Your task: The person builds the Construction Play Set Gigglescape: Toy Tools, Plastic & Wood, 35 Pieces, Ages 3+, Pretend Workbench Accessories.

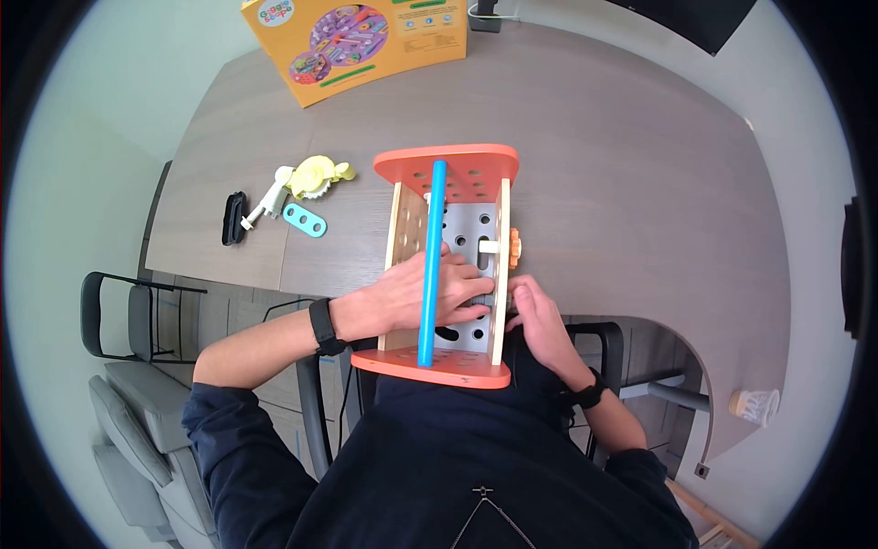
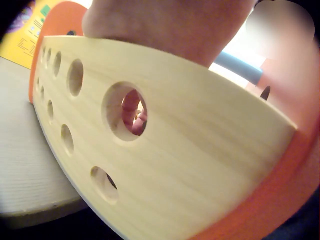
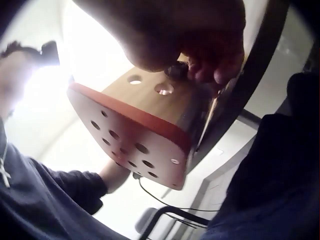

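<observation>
A toy toolbox (image 1: 501, 210) with wooden side boards, orange-red end panels and a blue rod (image 1: 433, 265) stands at the table's near edge, overhanging it. My left hand (image 1: 412, 291) reaches under the rod into the box, fingers against the inside of the right board. Its fingertips are partly hidden; I cannot tell whether they pinch anything. Outside that board, my right hand (image 1: 541, 329) pinches a small dark knob (image 3: 176, 70) at the wood. Farther along the same board sits an orange gear (image 1: 516, 248), with a cream peg (image 1: 489, 246) showing inside.
Left of the toolbox lie a teal three-hole strip (image 1: 305, 220), a pale yellow toy piece (image 1: 315, 176), a whitish tool-shaped piece (image 1: 271, 195) and a black tray (image 1: 234, 218). A yellow printed box (image 1: 366, 46) stands at the back. A cup (image 1: 754, 405) is at the far right.
</observation>
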`<action>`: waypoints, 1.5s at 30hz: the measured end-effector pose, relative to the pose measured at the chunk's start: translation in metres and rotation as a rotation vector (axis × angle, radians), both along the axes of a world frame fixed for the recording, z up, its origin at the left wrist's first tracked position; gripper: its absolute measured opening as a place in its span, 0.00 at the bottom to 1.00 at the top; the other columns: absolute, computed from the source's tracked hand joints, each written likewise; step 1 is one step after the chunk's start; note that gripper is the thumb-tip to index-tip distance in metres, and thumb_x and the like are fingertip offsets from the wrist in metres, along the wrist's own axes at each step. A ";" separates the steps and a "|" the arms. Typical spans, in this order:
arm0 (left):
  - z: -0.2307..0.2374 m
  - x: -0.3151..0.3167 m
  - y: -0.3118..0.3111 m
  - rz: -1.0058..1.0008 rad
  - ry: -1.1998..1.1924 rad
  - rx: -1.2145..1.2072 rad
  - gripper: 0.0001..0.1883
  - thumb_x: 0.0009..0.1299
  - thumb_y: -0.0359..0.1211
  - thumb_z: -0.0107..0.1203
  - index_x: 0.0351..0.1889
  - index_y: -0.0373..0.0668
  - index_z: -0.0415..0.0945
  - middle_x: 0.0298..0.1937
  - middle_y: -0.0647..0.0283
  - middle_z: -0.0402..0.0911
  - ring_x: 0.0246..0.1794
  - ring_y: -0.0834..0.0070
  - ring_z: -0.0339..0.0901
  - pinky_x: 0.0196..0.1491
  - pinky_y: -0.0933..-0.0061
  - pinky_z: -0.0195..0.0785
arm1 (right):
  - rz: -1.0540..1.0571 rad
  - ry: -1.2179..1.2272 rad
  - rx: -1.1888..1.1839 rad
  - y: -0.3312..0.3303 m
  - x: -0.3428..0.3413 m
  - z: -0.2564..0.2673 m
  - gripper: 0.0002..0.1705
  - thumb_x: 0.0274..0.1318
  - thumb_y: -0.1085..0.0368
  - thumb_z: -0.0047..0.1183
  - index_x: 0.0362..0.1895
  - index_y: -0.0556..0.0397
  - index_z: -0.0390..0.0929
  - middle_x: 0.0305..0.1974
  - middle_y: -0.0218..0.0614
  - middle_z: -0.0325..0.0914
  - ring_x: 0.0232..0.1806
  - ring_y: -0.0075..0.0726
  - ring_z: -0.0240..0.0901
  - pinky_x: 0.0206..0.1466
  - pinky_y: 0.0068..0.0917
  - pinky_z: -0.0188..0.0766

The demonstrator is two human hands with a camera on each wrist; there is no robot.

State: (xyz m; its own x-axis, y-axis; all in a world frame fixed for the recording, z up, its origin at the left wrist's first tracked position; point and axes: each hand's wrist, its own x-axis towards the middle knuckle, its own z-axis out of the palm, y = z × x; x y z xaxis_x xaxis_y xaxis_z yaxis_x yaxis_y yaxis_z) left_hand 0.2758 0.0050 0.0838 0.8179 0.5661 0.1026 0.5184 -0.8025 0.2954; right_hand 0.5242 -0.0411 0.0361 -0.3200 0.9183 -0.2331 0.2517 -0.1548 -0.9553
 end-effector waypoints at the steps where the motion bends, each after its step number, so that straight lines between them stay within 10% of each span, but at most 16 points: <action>1: 0.000 0.000 0.000 0.002 -0.004 0.004 0.17 0.79 0.49 0.60 0.52 0.46 0.80 0.35 0.64 0.81 0.43 0.66 0.82 0.56 0.58 0.71 | -0.022 0.162 -0.075 -0.002 0.002 0.002 0.28 0.86 0.50 0.40 0.72 0.60 0.67 0.59 0.58 0.79 0.58 0.52 0.83 0.59 0.47 0.81; 7: 0.000 -0.001 0.001 -0.003 -0.012 -0.012 0.16 0.79 0.47 0.60 0.50 0.45 0.80 0.35 0.64 0.81 0.43 0.66 0.82 0.55 0.57 0.71 | 0.135 0.430 -0.316 -0.005 -0.012 0.019 0.49 0.82 0.47 0.48 0.88 0.51 0.31 0.78 0.58 0.54 0.78 0.50 0.64 0.77 0.50 0.69; 15: 0.010 -0.004 -0.001 0.100 -0.009 0.127 0.14 0.78 0.46 0.61 0.48 0.46 0.80 0.39 0.62 0.81 0.48 0.62 0.81 0.63 0.57 0.68 | 0.005 0.549 -0.317 -0.001 -0.020 0.015 0.52 0.74 0.54 0.57 0.88 0.52 0.38 0.68 0.47 0.69 0.64 0.37 0.74 0.62 0.40 0.79; 18: 0.038 -0.030 0.007 0.217 0.014 0.214 0.15 0.78 0.42 0.62 0.54 0.44 0.81 0.56 0.58 0.81 0.62 0.56 0.77 0.67 0.52 0.66 | -0.017 0.532 -0.233 0.012 -0.014 0.023 0.54 0.69 0.51 0.62 0.87 0.55 0.44 0.67 0.46 0.69 0.62 0.38 0.75 0.59 0.38 0.80; 25: 0.075 -0.081 -0.004 0.528 -0.460 0.189 0.12 0.80 0.29 0.55 0.58 0.39 0.79 0.61 0.55 0.81 0.62 0.57 0.79 0.64 0.56 0.72 | -0.130 0.329 0.381 0.043 0.004 0.083 0.62 0.59 0.59 0.71 0.87 0.62 0.44 0.72 0.48 0.66 0.66 0.38 0.71 0.60 0.33 0.77; 32: 0.052 -0.104 -0.006 0.812 -0.889 -0.364 0.21 0.90 0.42 0.41 0.70 0.40 0.73 0.69 0.58 0.78 0.68 0.67 0.78 0.70 0.60 0.70 | -0.097 -0.598 1.403 0.065 0.008 0.111 0.64 0.36 0.62 0.80 0.82 0.50 0.63 0.79 0.56 0.62 0.75 0.60 0.66 0.75 0.57 0.62; 35: 0.031 -0.104 0.001 0.758 -1.118 -0.565 0.29 0.91 0.51 0.35 0.79 0.43 0.66 0.78 0.58 0.70 0.76 0.67 0.70 0.76 0.59 0.65 | 0.123 -0.786 1.584 0.073 0.007 0.099 0.59 0.39 0.62 0.79 0.81 0.44 0.67 0.77 0.53 0.64 0.75 0.56 0.66 0.74 0.56 0.64; 40: 0.014 -0.089 -0.006 0.734 -1.200 -0.910 0.39 0.89 0.61 0.28 0.88 0.47 0.51 0.86 0.59 0.59 0.87 0.68 0.53 0.84 0.57 0.51 | 0.315 -0.952 1.603 0.078 -0.009 0.070 0.35 0.73 0.63 0.50 0.82 0.38 0.64 0.78 0.47 0.63 0.78 0.51 0.62 0.75 0.54 0.63; 45: 0.000 -0.089 -0.008 0.775 -1.267 -0.972 0.41 0.88 0.64 0.28 0.87 0.44 0.52 0.86 0.59 0.59 0.85 0.67 0.57 0.85 0.56 0.49 | 0.357 -0.994 1.566 0.076 -0.022 0.060 0.38 0.72 0.64 0.52 0.84 0.36 0.62 0.79 0.45 0.61 0.80 0.50 0.59 0.79 0.53 0.58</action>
